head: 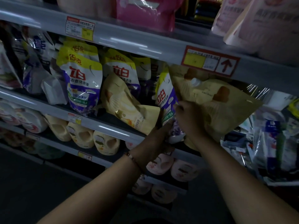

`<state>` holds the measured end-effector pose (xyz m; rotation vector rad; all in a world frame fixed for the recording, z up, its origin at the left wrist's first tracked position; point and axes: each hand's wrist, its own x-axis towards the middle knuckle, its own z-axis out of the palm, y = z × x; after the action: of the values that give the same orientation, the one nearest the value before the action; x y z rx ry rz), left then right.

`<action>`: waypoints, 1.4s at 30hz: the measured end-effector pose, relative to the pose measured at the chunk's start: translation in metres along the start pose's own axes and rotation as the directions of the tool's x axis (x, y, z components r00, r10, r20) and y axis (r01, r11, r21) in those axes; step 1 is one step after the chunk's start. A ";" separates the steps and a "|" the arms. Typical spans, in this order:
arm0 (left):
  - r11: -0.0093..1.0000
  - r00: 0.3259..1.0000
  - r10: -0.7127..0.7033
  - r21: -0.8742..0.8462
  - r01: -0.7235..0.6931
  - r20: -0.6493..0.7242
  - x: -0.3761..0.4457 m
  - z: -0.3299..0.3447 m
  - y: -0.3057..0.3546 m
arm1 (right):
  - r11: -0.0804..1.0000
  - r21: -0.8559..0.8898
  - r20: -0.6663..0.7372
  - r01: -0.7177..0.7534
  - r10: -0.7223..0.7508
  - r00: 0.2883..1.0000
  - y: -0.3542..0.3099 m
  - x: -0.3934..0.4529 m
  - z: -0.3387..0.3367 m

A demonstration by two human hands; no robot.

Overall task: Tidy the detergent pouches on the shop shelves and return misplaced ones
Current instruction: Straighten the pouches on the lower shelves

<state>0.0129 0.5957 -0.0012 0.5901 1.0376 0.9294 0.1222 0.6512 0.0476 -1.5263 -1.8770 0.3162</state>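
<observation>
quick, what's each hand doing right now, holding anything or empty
Left hand: grips the lower end of the purple and white detergent pouch.
Right hand: fingers curled on the edge of the beige pouch, holding it.

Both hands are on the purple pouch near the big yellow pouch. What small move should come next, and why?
Probably draw the purple pouch leftward, toward its matching pouches. The left hand and right hand grip it, and the yellow pouch leans against it.

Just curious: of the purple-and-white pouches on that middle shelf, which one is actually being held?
The rightmost purple-and-white pouch: the left hand and right hand both grip it, beside a beige pouch. The others stand untouched further left.
</observation>
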 end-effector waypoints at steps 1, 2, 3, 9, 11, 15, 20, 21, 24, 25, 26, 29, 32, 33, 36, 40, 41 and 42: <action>0.998 0.999 -0.029 -0.049 0.031 0.042 0.004 0.004 0.002 | 1.000 0.006 -0.004 -0.004 0.004 1.000 -0.002 -0.005 -0.005; 0.996 0.996 -0.039 -0.079 0.046 0.085 0.006 0.006 0.002 | 1.000 0.016 -0.009 -0.008 0.009 1.000 -0.002 -0.010 -0.009; 0.995 0.993 -0.035 -0.086 0.045 0.117 0.007 0.007 0.002 | 0.999 0.053 -0.008 -0.015 0.015 1.000 -0.002 -0.014 -0.013; 0.925 0.913 0.376 -0.118 -0.361 0.156 0.011 0.015 -0.020 | 0.949 0.310 -0.005 -0.055 0.060 0.998 0.013 -0.047 -0.029; 0.835 0.831 0.549 -0.014 -0.550 0.088 0.023 0.013 -0.027 | 0.945 0.321 -0.035 -0.058 0.074 0.997 0.020 -0.059 -0.032; 0.688 0.726 0.688 0.322 -0.650 -0.002 0.053 0.004 -0.035 | 0.901 0.403 -0.033 -0.158 0.187 0.982 0.049 -0.078 -0.012; 0.443 0.687 0.725 0.797 -0.410 -0.049 0.059 0.007 -0.059 | 0.764 0.543 0.021 -0.348 0.402 0.915 0.068 -0.089 0.032; 0.421 0.675 0.734 0.826 -0.374 -0.069 0.058 0.009 -0.062 | 0.720 0.580 0.035 -0.381 0.445 0.895 0.064 -0.088 0.037; 0.370 0.645 0.760 0.865 -0.339 -0.072 0.053 0.011 -0.068 | 0.651 0.634 0.056 -0.418 0.500 0.864 0.061 -0.082 0.042; 0.355 0.651 0.757 0.874 -0.332 -0.060 0.053 0.010 -0.071 | 0.647 0.636 0.057 -0.421 0.504 0.862 0.060 -0.079 0.043; 0.342 0.661 0.748 0.886 -0.314 -0.054 0.050 0.011 -0.074 | 0.657 0.626 0.051 -0.421 0.504 0.862 0.059 -0.077 0.043; 0.309 0.666 0.742 0.920 -0.242 -0.074 0.050 0.013 -0.074 | 0.706 0.567 0.040 -0.425 0.492 0.870 0.057 -0.069 0.043; 0.288 0.696 0.714 0.939 -0.190 -0.078 0.049 0.018 -0.069 | 0.719 0.542 0.090 -0.436 0.466 0.880 0.064 -0.068 0.040; 0.275 0.711 0.699 0.945 -0.177 -0.070 0.046 0.019 -0.069 | 0.734 0.519 0.110 -0.438 0.451 0.886 0.067 -0.071 0.037; 0.157 0.732 0.681 0.981 -0.117 -0.022 0.034 0.018 -0.074 | 0.769 0.504 0.153 -0.393 0.368 0.917 0.068 -0.084 0.023; -0.065 0.754 0.643 0.991 -0.120 0.133 0.006 0.014 -0.080 | 0.778 0.524 0.235 -0.346 0.258 0.937 0.056 -0.103 0.001; -0.105 0.737 0.657 0.987 -0.124 0.162 -0.001 0.013 -0.080 | 0.797 0.500 0.263 -0.339 0.232 0.936 0.053 -0.109 -0.004; -0.139 0.713 0.677 0.983 -0.121 0.183 -0.008 0.010 -0.080 | 0.827 0.457 0.285 -0.326 0.211 0.935 0.050 -0.115 -0.007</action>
<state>0.0497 0.5489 -0.0562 2.2332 1.9738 0.6997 0.1735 0.5565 -0.0174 -1.4251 -1.5574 1.0621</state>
